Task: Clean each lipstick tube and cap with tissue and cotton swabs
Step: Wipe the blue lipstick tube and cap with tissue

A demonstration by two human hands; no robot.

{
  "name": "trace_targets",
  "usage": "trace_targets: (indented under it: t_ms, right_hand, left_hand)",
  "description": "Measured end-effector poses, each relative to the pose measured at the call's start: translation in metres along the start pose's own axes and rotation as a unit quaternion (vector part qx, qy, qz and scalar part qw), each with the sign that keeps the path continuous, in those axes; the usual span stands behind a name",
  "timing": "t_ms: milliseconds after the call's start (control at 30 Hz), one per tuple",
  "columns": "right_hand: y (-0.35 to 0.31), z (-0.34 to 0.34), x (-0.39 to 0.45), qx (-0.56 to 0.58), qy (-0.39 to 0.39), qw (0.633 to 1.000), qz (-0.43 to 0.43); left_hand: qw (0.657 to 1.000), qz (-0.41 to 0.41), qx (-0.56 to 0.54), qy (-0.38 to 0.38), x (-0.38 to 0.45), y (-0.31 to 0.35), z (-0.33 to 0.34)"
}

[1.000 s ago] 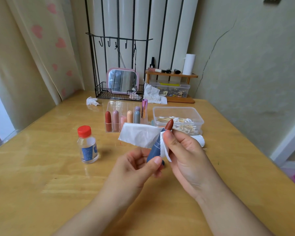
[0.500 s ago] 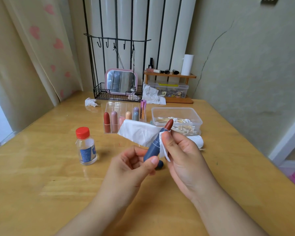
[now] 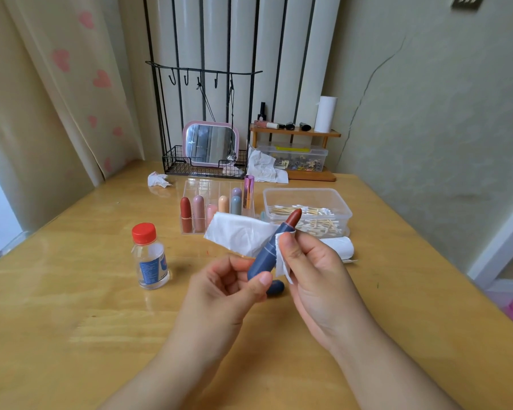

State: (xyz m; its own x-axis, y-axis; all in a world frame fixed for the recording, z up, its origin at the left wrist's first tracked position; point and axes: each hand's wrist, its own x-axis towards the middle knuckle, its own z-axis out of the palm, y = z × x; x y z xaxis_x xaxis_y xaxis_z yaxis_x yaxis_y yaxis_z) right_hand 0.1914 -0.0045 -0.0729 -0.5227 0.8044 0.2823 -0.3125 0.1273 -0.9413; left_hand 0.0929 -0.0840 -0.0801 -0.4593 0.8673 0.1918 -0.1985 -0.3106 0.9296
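**Blue lipstick tube held in both hands, tissue wrapped at the collar**

Left hand (image 3: 228,288): thumb and curled fingers pinch the lower end of the dark blue plastic lipstick tube (image 3: 265,254). Tube tilts up and to the right, held above the middle of the wooden table (image 3: 71,321).

Right hand (image 3: 314,270): thumb and fingers pinch the white tissue sheet (image 3: 240,235) against the tube's upper part, just below the exposed brick-red lipstick bullet (image 3: 293,218). Tissue's loose end fans out to the left of the tube; a smaller flap hangs under the thumb.

Dark blue rounded cap (image 3: 275,287) lies on the table directly under the hands, partly hidden by the left thumb.

Left of the hands: small clear plastic bottle with red screw cap and blue label (image 3: 149,257), upright.

Beyond the hands: clear acrylic lipstick organiser (image 3: 202,187) holding capped tubes in red, pink, peach, lilac and grey-blue, plus one metallic purple tube (image 3: 248,190) standing taller. Beside it on the right, a clear plastic box of wooden-stick cotton swabs (image 3: 308,199), lid off. A white roll (image 3: 339,247) lies in front of that box, behind the right hand.

Far edge of table: crumpled tissue (image 3: 157,179), black wire basket (image 3: 175,164) with pink-framed mirror (image 3: 210,143), small wooden shelf (image 3: 296,132).
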Motion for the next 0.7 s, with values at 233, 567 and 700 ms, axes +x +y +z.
trace_targets:
  t_ms: [233,567,700]
  right_hand:
    - [-0.0065,-0.0051,0.0006,-0.012,0.006,1.000,-0.010]
    - [-0.0031,0.0024,-0.0036,-0.050,0.017,0.999,-0.006]
    - [-0.0059,0.0004,-0.0036,-0.074,0.015,0.997,-0.027]
  left_hand:
    - [0.994,-0.074,-0.063,-0.047,-0.0003,0.0001,0.0022]
    - [0.999,0.044,0.005,0.032,0.0006,-0.0018,0.0016]
    - [1.000,-0.002,-0.027,0.013,0.0004,-0.0010,0.0031]
